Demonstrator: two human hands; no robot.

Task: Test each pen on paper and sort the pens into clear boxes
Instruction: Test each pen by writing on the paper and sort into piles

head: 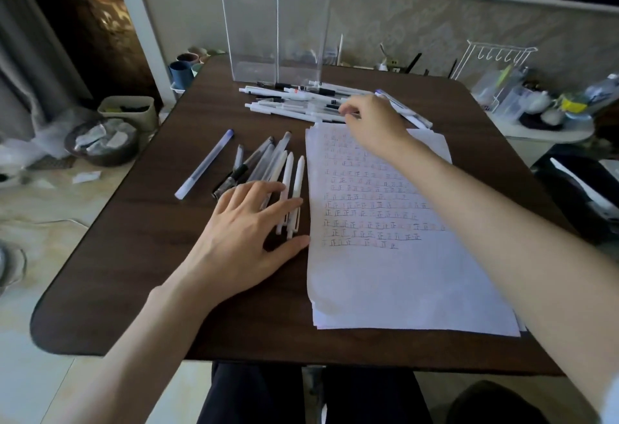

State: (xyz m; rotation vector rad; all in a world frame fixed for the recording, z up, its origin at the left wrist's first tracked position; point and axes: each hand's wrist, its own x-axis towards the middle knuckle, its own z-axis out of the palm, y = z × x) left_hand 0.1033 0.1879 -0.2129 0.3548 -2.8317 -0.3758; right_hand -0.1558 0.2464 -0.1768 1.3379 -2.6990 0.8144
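A dark wooden table (134,256) fills the middle of the frame, and a stack of white paper (385,283) lies on its right half, the top sheet carrying rows of small written marks in dark and reddish ink across its upper part. The left hand (248,232) lies flat in the centre of the frame, just left of the paper, with its fingers straight and spread; the fingertips rest across the near ends of a loose group of pens (268,162), white, clear and dark ones lying roughly side by side and pointing toward the top of the frame. A single frosted pen with a blue cap (204,164) lies apart, to the left of that group. The right hand (375,122) reaches over the top edge of the paper to a pile of pens (288,102), mostly white, lying crosswise at the upper centre of the table. Its fingers are bent down onto the right end of the pile, but it cannot be told whether they pinch a pen or only touch it. Behind the pile, at the top centre of the frame, two tall clear boxes (248,22) stand upright side by side at the far edge of the table. A blue cup (181,73) sits at the upper left beyond the table corner, a white wire rack (495,65) stands at the upper right, and a dark bowl of scraps (100,145) sits on the floor at the left.
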